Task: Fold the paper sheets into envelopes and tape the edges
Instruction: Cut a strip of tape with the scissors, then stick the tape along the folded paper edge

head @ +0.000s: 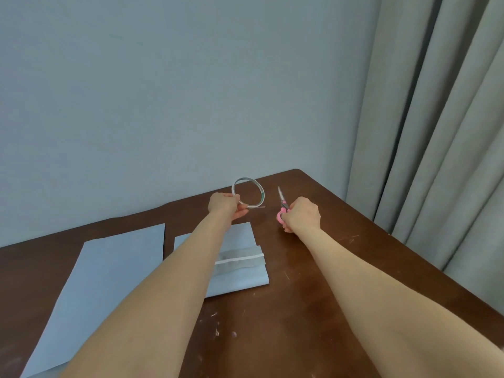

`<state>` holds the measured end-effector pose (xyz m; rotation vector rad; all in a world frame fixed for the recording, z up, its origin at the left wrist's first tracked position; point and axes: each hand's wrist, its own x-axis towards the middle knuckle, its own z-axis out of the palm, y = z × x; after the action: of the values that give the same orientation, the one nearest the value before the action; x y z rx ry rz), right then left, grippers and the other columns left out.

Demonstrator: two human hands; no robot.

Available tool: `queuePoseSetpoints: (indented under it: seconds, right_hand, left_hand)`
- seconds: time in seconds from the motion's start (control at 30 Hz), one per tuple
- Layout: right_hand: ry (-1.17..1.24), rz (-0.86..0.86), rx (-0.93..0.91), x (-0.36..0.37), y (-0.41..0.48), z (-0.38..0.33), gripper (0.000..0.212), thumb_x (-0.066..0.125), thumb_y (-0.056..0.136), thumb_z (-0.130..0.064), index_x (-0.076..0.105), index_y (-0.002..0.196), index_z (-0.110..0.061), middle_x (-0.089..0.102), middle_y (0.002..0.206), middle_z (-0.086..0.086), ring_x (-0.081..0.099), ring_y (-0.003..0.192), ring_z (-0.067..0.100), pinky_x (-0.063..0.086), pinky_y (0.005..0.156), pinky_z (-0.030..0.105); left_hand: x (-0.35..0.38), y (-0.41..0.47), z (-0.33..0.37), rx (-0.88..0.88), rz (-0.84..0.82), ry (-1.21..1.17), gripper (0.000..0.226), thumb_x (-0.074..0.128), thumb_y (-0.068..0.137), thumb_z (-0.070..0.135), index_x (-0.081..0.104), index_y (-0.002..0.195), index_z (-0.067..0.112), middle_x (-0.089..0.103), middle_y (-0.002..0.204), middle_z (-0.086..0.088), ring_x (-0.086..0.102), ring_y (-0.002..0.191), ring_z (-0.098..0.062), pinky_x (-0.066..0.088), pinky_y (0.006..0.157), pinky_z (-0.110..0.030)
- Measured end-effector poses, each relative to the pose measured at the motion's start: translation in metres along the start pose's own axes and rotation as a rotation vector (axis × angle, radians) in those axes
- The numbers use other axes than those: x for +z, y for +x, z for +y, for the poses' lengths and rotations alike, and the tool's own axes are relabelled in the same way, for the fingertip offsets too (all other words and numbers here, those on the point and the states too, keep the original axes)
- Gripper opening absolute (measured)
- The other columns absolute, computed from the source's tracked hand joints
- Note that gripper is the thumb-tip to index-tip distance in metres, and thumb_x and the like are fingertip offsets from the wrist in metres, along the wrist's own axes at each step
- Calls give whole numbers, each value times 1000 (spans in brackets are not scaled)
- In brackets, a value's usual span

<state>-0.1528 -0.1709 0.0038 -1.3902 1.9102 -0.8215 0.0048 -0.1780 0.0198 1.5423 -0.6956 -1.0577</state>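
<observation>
At the left of the desk point(313, 268) an unfolded blue paper sheet point(109, 268) is laid flat. Beside it a folded sheet point(240, 271), crossed by a white strip, is partly hidden by the left forearm. No hand is set on it, so the fold could be sprung open or shifted by a brushing arm. The tape roll point(248, 193) is pinched at its lower rim by the curled fingers of the left hand point(225, 205), with a short free end sticking out rightward. That end could be stuck back onto the roll if slack is allowed. The pink-handled scissors point(282, 205) are gripped in the closed right hand point(301, 214), and a crooked or short cut would leave an edge poorly sealed.
</observation>
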Motion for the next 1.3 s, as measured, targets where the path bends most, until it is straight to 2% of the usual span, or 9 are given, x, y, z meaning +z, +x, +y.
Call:
queuePoseSetpoints:
  seconds: [0.27,0.4,0.53,0.67,0.77,0.83,1.03,1.17,1.3]
  right_hand:
    - [-57,42,-11,21,26,-17,26,65,88,-29,63,105,-9,70,97,11,71,88,26,59,79,37]
    - [-115,28,-18,25,34,-23,24,61,90,-24,63,108,-8,70,102,12,70,92,28,57,79,35]
    - [-225,14,-22,27,33,-26,33,60,92,-21,58,121,-6,58,121,16,65,101,29,53,83,35]
    - [-307,-19,-37,21,20,-26,38,57,94,-17,50,130,-6,39,133,16,59,106,31,52,85,33]
    - [-388,18,-123,14,1,-20,39,52,96,-21,46,133,-12,33,136,13,57,105,32,43,76,34]
    - [-392,25,-188,12,-14,-18,38,51,96,-24,47,133,-16,35,135,11,56,109,30,45,79,36]
    - [-362,-63,-493,18,-68,-15,30,48,95,-22,63,121,-22,52,129,7,50,118,25,49,88,39]
    - [-467,-226,-715,33,-114,-13,35,41,99,-25,57,130,-25,50,138,-1,44,128,20,42,100,38]
    - [-624,-415,-805,46,-146,-1,39,31,104,-28,50,137,-22,48,136,3,43,129,26,39,101,40]
  left_hand:
    - [2,23,-7,-63,2,-9,26,54,92,-5,52,118,-3,54,82,-14,61,63,-19,58,58,-29]
    - [2,29,-8,-86,12,55,35,54,92,-4,47,126,-5,57,99,-19,61,65,-19,59,65,-33]
    - [1,26,-6,-69,34,106,36,53,92,-3,46,127,-5,53,85,-14,65,81,-24,58,79,-35]
    - [-13,21,-5,-14,75,239,42,55,91,0,47,132,3,54,119,-17,61,83,-21,58,70,-30]
    - [-30,8,-8,162,100,511,35,53,91,6,57,126,10,52,132,-14,61,92,-22,56,77,-32]
    - [-42,-6,-10,306,78,700,34,48,91,7,63,120,14,55,131,-10,58,111,-25,50,92,-31]
    - [-73,-59,-27,494,0,1049,33,42,97,14,61,124,16,44,139,-8,47,126,-26,38,103,-34]
    - [-101,-88,-46,480,-84,1289,40,39,100,30,50,136,19,33,151,-8,28,141,-27,30,110,-41]
    - [-130,-104,-63,347,-158,1276,47,38,101,32,38,144,15,28,152,-15,20,145,-28,25,113,-37]
